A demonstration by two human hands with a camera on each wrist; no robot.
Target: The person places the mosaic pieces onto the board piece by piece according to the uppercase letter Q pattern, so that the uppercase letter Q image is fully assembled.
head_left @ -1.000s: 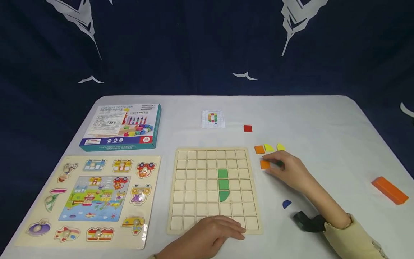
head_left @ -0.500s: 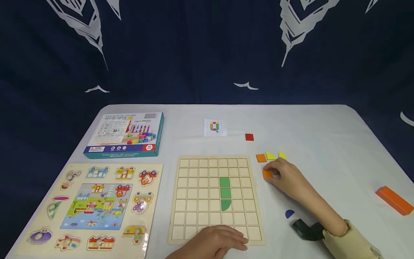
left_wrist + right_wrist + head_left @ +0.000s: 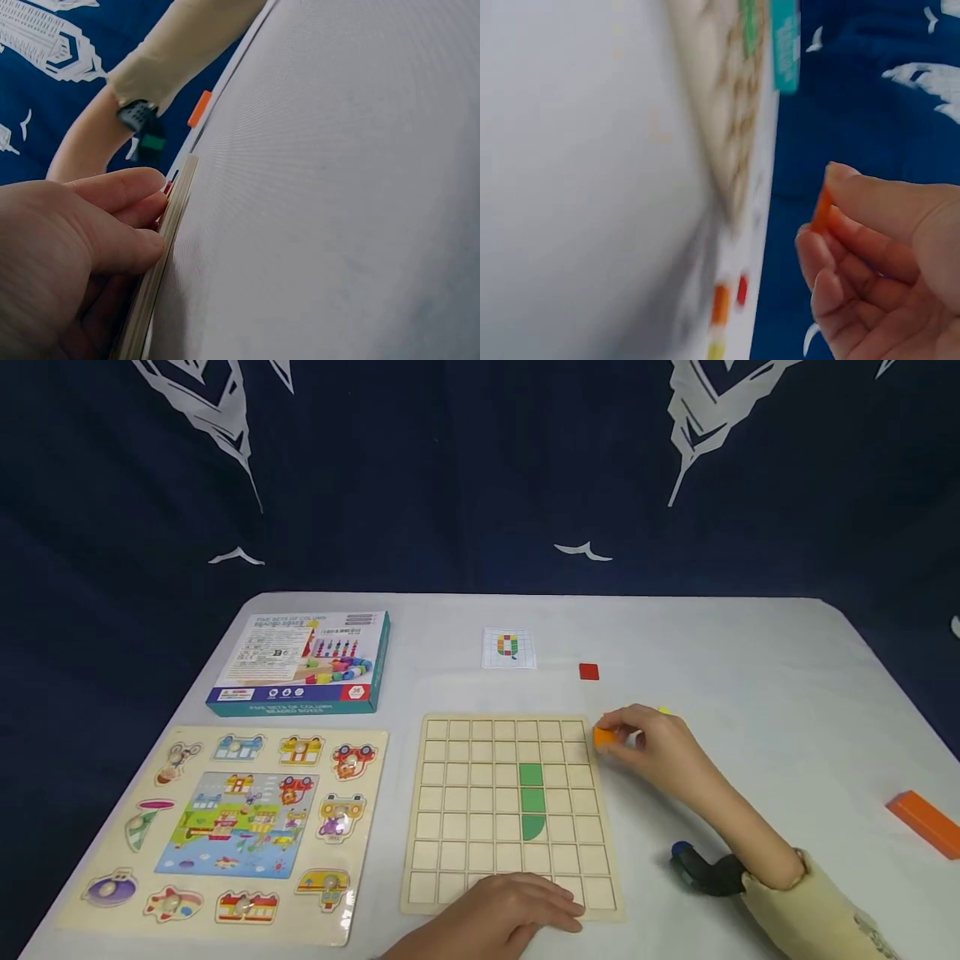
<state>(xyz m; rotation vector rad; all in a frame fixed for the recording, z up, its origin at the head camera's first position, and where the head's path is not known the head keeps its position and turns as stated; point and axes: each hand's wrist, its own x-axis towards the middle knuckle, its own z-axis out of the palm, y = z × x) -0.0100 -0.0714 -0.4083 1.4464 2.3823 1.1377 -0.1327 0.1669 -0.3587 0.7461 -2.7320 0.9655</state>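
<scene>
Between thumb and fingertips my right hand [image 3: 660, 752] pinches a small orange square tile [image 3: 821, 212], beside the right edge of a wooden grid board [image 3: 437, 831]. In the head view the tile is partly covered by the fingers. Three green tiles [image 3: 532, 800], the nearest with a rounded corner, lie in one column of the board. My left hand [image 3: 510, 910] rests on the board's near edge with fingers extended; the left wrist view shows its thumb [image 3: 139, 251] against the edge. Under the right hand, a yellow piece [image 3: 664, 710] is mostly hidden.
Beyond the board lie a pattern card [image 3: 508, 647] and a red square tile [image 3: 588, 672]. A picture puzzle board [image 3: 352, 902] and a boxed toy [image 3: 296, 664] stand left. A blue piece [image 3: 681, 847] is near the right wrist camera; an orange block [image 3: 926, 824] lies far right.
My right hand has lifted the orange tile from its place and carried it left, toward the board. The left hand stays on the board's near edge. The head view has shifted slightly.
</scene>
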